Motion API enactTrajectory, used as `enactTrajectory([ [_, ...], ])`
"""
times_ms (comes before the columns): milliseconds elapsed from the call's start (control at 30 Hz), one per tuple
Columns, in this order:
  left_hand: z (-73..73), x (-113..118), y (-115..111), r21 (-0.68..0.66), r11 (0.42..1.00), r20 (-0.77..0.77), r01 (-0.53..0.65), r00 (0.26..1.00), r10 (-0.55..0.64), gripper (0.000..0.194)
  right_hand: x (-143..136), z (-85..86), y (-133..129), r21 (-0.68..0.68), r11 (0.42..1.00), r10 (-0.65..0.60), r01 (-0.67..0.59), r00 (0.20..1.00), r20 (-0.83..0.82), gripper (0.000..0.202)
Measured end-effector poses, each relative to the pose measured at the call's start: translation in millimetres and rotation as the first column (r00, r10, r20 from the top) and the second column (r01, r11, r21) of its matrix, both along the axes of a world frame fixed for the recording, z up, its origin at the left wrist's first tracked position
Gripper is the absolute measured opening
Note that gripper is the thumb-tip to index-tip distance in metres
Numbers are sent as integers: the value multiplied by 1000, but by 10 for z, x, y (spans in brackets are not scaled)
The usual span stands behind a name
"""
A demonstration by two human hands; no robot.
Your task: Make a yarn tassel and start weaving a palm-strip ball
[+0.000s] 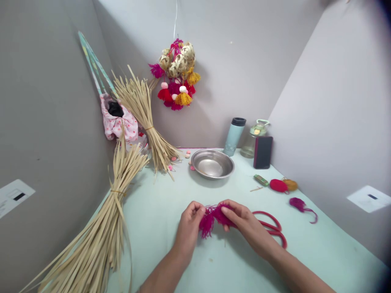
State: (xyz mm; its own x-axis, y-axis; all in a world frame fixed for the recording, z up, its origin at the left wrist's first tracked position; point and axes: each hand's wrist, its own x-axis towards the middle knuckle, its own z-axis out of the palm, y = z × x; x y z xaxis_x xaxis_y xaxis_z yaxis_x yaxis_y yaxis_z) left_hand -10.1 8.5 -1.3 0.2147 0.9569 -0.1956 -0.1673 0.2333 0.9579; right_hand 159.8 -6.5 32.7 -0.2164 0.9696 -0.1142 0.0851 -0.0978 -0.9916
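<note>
A magenta yarn tassel (207, 224) with loose, fringed strands is held between my two hands above the table's front middle. My left hand (190, 224) pinches strands at its left side, thumb against fingers. On the other side, my right hand (240, 217) is closed around the bunched part of the yarn, thumb on top. Red-handled scissors (276, 232) lie just beyond my right hand, their blades hidden behind it.
A metal bowl (212, 163) stands at the back, near a blue tumbler (234, 137), a bottle (249, 145) and a phone (263, 152). Yarn balls (278, 185) lie right. Straw bundles (114, 207) fill the left. Tasselled woven balls (180, 65) hang on the wall.
</note>
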Motion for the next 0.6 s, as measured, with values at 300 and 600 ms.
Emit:
enactTrajectory([
  [300, 24, 0, -18, 104, 983, 124, 151, 979, -164, 41, -22, 5, -4, -52, 999, -16, 12, 997, -79, 33],
  [600, -1, 27, -13, 1, 1000, 70, 9, 997, -9, 19, 5, -27, 15, -89, 996, 2, -8, 998, -60, 28],
])
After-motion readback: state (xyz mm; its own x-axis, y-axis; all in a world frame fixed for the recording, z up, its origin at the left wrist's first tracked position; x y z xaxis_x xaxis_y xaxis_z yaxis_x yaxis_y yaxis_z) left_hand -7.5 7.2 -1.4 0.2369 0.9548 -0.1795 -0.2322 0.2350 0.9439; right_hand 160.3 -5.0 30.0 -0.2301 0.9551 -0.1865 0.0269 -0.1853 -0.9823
